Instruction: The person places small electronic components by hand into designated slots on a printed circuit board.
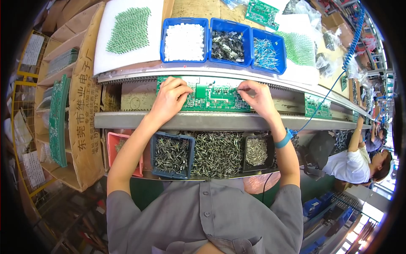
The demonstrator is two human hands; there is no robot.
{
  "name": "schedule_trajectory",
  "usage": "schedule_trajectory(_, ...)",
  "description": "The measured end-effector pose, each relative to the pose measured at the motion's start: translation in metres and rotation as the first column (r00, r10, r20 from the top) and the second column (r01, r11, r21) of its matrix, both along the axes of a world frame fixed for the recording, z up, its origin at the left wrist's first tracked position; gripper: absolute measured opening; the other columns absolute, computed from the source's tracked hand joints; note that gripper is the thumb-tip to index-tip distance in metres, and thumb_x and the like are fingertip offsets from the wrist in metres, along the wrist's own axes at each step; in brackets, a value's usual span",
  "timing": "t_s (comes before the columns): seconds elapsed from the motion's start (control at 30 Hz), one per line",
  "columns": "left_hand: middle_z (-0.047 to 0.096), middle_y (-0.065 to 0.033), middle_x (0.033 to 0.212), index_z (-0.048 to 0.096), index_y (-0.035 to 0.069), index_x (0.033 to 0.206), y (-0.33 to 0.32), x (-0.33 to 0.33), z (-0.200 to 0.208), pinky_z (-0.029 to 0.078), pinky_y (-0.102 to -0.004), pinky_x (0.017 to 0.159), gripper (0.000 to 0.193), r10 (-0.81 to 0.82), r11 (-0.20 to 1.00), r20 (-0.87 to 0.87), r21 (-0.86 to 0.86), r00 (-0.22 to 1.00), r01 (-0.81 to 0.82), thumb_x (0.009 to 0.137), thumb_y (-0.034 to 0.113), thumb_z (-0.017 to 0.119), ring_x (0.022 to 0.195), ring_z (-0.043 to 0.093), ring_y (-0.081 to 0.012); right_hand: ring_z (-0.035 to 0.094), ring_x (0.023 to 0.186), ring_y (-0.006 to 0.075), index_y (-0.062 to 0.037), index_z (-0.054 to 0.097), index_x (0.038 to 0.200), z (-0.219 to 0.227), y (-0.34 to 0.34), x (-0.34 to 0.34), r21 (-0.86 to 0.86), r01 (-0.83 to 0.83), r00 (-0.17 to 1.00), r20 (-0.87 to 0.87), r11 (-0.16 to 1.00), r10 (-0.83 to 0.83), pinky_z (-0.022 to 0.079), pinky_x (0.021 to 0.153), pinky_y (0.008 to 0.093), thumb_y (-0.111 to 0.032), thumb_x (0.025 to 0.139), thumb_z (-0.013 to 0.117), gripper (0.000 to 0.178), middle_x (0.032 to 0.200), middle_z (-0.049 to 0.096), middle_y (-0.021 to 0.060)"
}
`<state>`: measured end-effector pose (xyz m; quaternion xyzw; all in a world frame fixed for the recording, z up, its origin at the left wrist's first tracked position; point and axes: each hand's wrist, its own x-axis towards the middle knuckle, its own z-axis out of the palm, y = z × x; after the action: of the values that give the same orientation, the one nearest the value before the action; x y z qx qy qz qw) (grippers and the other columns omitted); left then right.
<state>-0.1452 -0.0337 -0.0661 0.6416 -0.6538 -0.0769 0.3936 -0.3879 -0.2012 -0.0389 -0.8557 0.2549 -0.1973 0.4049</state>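
Observation:
A green circuit board (211,104) lies in the rail track in front of me, with small parts on its face. Over its left part is my left hand (171,98), thumb and fingertips pinched together just above the surface. My right hand (257,96) is at the board's right end, also in a pinch. Whatever sits between the fingertips of either hand is too small to make out. A blue wrist strap (284,139) with a coiled cord circles my right wrist.
Beyond the track stand blue bins of white connectors (184,42), black parts (228,45) and blue-bodied leaded components (265,54). Nearer me are a dark bin of leaded parts (171,156) and loose metal-legged pieces (218,154). A cardboard box (84,110) holds boards at left; a co-worker (351,165) sits right.

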Motion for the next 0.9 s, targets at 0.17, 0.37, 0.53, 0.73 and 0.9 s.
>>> schedule_trajectory(0.17, 0.061, -0.0055, 0.085, 0.068, 0.006, 0.083, -0.0004, 0.0000, 0.0005, 0.045, -0.0372, 0.078, 0.012, -0.001, 1.000, 0.007, 0.001, 1.000, 0.001, 0.073, -0.001, 0.067, 0.086, 0.056, -0.0257, 0.066, 0.076, 0.0191, -0.0009, 0.064, 0.088, 0.0008, -0.0016, -0.0010, -0.016, -0.030, 0.999, -0.013, 0.999, 0.029, 0.052, 0.069, 0.0292, -0.001, 0.079, 0.066, 0.009, 0.081, 0.067, 0.0087)
schedule_trajectory(0.37, 0.062, -0.0071, 0.088, 0.069, 0.004, 0.085, 0.0002, 0.0003, 0.0022, 0.046, -0.0353, 0.078, 0.013, -0.002, 1.000, 0.017, 0.026, 1.000, 0.001, 0.074, -0.001, 0.068, 0.087, 0.058, -0.0258, 0.064, 0.080, 0.0250, -0.0031, 0.066, 0.088, 0.0050, -0.0038, -0.0011, -0.087, -0.104, 0.993, -0.060, 0.991, 0.099, 0.051, 0.071, 0.0338, -0.001, 0.077, 0.067, 0.012, 0.083, 0.067, 0.0105)
schedule_trajectory(0.53, 0.062, -0.0072, 0.088, 0.069, 0.004, 0.085, 0.0007, 0.0006, 0.0028, 0.046, -0.0353, 0.078, 0.013, -0.002, 1.000, 0.017, 0.030, 1.000, 0.002, 0.074, -0.001, 0.068, 0.087, 0.058, -0.0258, 0.063, 0.080, 0.0275, -0.0042, 0.067, 0.088, 0.0026, -0.0070, 0.0003, -0.239, -0.215, 0.976, -0.074, 0.947, 0.203, 0.051, 0.073, 0.0360, -0.002, 0.076, 0.067, 0.012, 0.083, 0.066, 0.0097)
schedule_trajectory(0.73, 0.062, -0.0078, 0.088, 0.069, 0.004, 0.086, 0.0018, 0.0007, 0.0016, 0.046, -0.0353, 0.078, 0.013, 0.004, 0.999, 0.019, 0.033, 1.000, -0.005, 0.074, -0.001, 0.068, 0.088, 0.058, -0.0259, 0.062, 0.085, 0.0280, -0.0028, 0.068, 0.088, -0.0001, -0.0055, -0.0011, -0.386, -0.250, 0.968, -0.084, 0.888, 0.236, 0.051, 0.076, 0.0363, 0.003, 0.073, 0.065, 0.016, 0.090, 0.066, 0.0095)
schedule_trajectory(0.9, 0.062, -0.0052, 0.087, 0.069, 0.006, 0.084, -0.0025, -0.0016, -0.0005, 0.045, -0.0372, 0.078, 0.013, -0.024, 1.000, 0.020, 0.005, 1.000, 0.024, 0.073, 0.000, 0.068, 0.088, 0.056, -0.0253, 0.061, 0.086, 0.0280, -0.0032, 0.069, 0.085, 0.0000, -0.0026, -0.0015, -0.419, -0.224, 0.975, -0.100, 0.880, 0.201, 0.052, 0.076, 0.0370, 0.001, 0.071, 0.062, 0.016, 0.087, 0.065, 0.0086)
